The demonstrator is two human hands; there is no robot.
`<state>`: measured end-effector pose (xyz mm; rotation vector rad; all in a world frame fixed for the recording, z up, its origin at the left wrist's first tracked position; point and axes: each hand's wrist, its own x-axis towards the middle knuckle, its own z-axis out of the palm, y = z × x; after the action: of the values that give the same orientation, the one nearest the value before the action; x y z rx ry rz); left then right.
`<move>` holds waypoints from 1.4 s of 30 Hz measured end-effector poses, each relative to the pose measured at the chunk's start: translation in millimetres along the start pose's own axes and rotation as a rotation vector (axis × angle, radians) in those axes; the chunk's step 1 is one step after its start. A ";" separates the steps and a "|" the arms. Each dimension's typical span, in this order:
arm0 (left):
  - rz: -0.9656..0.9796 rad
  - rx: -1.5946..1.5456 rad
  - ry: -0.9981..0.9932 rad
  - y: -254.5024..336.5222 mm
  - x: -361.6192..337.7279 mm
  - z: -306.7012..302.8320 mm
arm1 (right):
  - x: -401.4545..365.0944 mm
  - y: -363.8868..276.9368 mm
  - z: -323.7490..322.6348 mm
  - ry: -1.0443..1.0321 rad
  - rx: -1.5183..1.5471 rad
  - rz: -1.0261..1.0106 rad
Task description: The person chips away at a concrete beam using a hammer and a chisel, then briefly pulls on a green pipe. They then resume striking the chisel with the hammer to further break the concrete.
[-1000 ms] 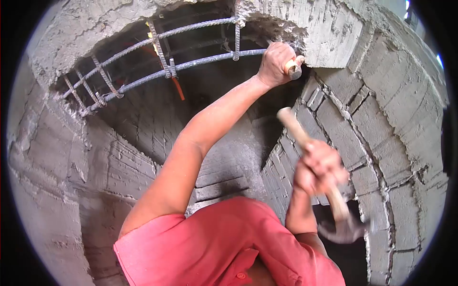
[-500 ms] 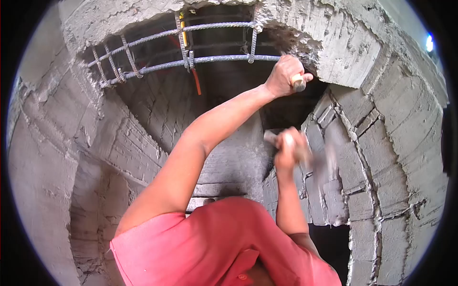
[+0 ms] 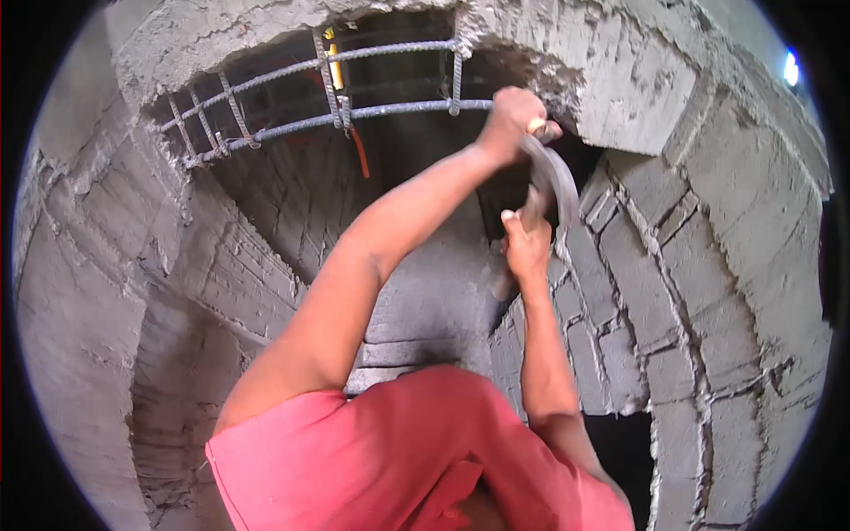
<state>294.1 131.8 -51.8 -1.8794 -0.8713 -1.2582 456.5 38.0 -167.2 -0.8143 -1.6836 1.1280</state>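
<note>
My left hand is wrapped round a chisel up at the broken edge of the concrete, with the chisel's struck end pointing back toward me. The rest of the chisel is hidden by the fist. My right hand grips a hammer by its handle, thumb up along it. The curved metal hammer head is slightly blurred and reaches right up to the end of the chisel. Beside my left fist runs a steel reinforcing bar, bared in the opening.
Chipped concrete borders the opening above. A grid of rebar crosses it, with a yellow piece and an orange tube hanging there. Rough block wall stands at right, plastered wall at left. A dark gap lies lower right.
My right hand has swung the hammer upward from low at the right, bringing its head to the chisel end. The left fist stays on the chisel, shifted slightly left and up in view.
</note>
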 end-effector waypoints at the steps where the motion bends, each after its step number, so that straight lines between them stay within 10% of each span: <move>1: 0.023 -0.035 0.042 -2.3 -10.8 4.4 | -3.6 -5.7 -2.3 0.045 -0.012 -0.130; 4: 0.051 -0.032 0.045 -10.0 -13.3 7.8 | -41.2 6.6 -6.1 0.049 -0.202 -0.314; 8: 0.109 -0.180 0.080 16.1 -18.8 -16.2 | -101.8 9.2 5.8 0.050 0.691 -0.517; 20: 0.090 -0.368 0.253 11.6 -10.5 -9.8 | -100.3 -29.8 1.6 0.110 0.549 -0.407; 36: -0.048 -0.445 0.522 -3.4 -18.5 1.8 | -73.7 -146.0 28.3 0.336 0.129 -0.970; 38: -0.074 -0.420 0.553 -3.8 -16.3 -2.2 | -54.6 -92.5 14.8 0.265 -0.584 -0.668; 39: -0.098 -0.452 0.550 -3.9 -17.1 0.6 | -30.5 -56.6 20.1 0.319 -0.909 -0.926; 40: -0.109 -0.399 0.517 -3.9 -17.3 -2.3 | -27.5 -18.3 27.7 0.242 -0.466 -0.149; 42: -0.103 -0.398 0.528 -8.2 -16.4 4.8 | -34.8 -26.5 22.3 0.254 -0.675 -0.349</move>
<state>284.7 137.7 -67.1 -1.6624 -0.4593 -1.9866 447.3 -9.2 -157.3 -0.9682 -1.9047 0.1910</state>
